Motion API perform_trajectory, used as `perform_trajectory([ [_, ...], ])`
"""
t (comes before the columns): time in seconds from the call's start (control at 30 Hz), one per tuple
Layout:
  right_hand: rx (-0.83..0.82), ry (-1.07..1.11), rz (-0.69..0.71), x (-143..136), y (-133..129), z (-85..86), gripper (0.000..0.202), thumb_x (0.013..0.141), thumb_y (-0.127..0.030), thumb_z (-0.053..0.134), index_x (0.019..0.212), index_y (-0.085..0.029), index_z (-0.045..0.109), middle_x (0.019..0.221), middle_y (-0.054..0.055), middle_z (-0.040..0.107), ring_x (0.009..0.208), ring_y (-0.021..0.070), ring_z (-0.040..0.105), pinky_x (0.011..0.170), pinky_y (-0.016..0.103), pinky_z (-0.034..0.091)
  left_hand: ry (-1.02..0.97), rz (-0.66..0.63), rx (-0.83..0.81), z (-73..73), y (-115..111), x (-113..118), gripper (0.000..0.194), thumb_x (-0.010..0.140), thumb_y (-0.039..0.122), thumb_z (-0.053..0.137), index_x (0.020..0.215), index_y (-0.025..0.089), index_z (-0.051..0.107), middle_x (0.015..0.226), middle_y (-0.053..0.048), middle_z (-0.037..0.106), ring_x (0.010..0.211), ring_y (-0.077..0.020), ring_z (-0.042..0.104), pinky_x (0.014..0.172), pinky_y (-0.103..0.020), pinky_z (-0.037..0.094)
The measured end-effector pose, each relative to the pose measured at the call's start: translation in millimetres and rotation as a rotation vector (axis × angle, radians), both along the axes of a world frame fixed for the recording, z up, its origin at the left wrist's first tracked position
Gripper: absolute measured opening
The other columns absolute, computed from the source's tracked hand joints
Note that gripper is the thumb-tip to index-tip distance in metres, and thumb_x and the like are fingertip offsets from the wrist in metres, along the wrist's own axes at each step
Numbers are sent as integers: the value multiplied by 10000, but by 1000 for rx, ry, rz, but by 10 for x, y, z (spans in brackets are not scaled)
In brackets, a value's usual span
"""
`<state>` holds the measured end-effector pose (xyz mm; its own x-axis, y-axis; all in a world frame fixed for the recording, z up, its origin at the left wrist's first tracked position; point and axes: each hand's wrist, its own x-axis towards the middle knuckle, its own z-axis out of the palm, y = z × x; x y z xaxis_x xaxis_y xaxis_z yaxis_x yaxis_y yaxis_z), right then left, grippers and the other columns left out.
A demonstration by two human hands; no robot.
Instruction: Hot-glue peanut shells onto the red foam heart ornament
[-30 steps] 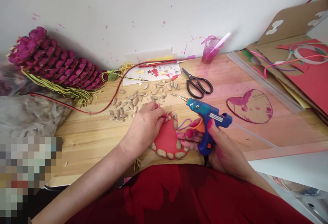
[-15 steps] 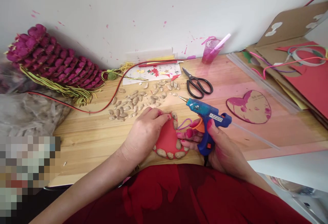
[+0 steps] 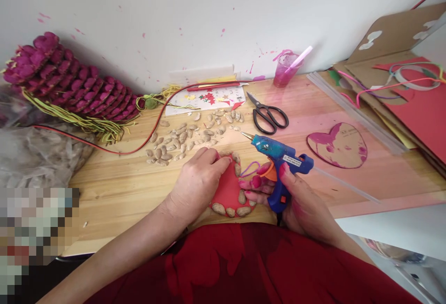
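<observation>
A red heart-shaped piece (image 3: 228, 184) lies near the table's front edge, with several peanuts (image 3: 243, 211) set along its rim. My left hand (image 3: 198, 181) is closed at the far left part of that rim, its fingertips pinched on a peanut that they mostly cover. In my right hand (image 3: 296, 192) is a blue glue gun (image 3: 275, 150) with an orange trigger, its metal nozzle pointing up and left. The right fingertips reach the heart's right edge. A clear glue stick (image 3: 348, 185) sticks out of the gun's back. Beside the heart a purple loop (image 3: 250, 168) shows.
Loose peanuts (image 3: 179, 139) are spread behind my left hand. Black scissors (image 3: 268, 116), a pink cup (image 3: 284, 69) and a cardboard heart (image 3: 337, 145) lie or stand to the right. A red-black cord (image 3: 153, 132) crosses the left side, near a purple ornament (image 3: 76, 83).
The hands, the glue gun and the red heart keep nearly the same places. The whole view has shifted very slightly.
</observation>
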<state>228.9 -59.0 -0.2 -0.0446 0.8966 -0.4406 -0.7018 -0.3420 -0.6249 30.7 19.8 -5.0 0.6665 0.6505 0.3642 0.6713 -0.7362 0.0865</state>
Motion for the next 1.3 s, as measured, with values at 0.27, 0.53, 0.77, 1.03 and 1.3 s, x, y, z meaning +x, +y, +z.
perform_trajectory([
  [0.27, -3, 0, 8, -2, -15, 8, 304, 766, -480, 807, 901, -212, 762, 785, 66, 789, 878, 274, 769, 856, 440, 615, 52, -25, 12, 43, -22, 19, 203, 964, 121, 504, 917, 157, 698, 769, -42, 573, 737, -195, 506, 654, -299, 435],
  [0.53, 15, -3, 12, 9, -18, -10, 310, 801, -481, 777, 944, -208, 750, 827, 67, 794, 897, 263, 767, 855, 428, 615, 51, -35, 11, 56, -27, 32, 206, 962, 103, 494, 940, 149, 693, 784, -44, 590, 756, -197, 523, 672, -302, 449],
  [0.77, 4, -24, 14, -1, -16, 19, 336, 760, -495, 807, 913, -204, 735, 797, 67, 797, 873, 265, 770, 833, 420, 622, 44, -47, 28, 51, -33, 42, 205, 958, 91, 493, 933, 142, 690, 777, -45, 587, 751, -200, 522, 671, -305, 451],
  [1.03, -8, -25, -12, -17, -25, 44, 322, 745, -474, 828, 901, -206, 743, 813, 66, 799, 924, 275, 766, 879, 435, 608, 58, -52, -14, 58, -35, 46, 199, 964, 96, 479, 932, 159, 666, 788, -45, 594, 778, -199, 539, 686, -308, 467],
  [1.3, -84, -18, -59, -1, -35, 2, 322, 705, -442, 867, 905, -221, 743, 818, 59, 808, 843, 272, 782, 871, 466, 613, 102, -27, -64, 113, -66, 105, 94, 953, 158, 556, 919, 156, 643, 868, -52, 643, 840, -201, 572, 732, -314, 507],
])
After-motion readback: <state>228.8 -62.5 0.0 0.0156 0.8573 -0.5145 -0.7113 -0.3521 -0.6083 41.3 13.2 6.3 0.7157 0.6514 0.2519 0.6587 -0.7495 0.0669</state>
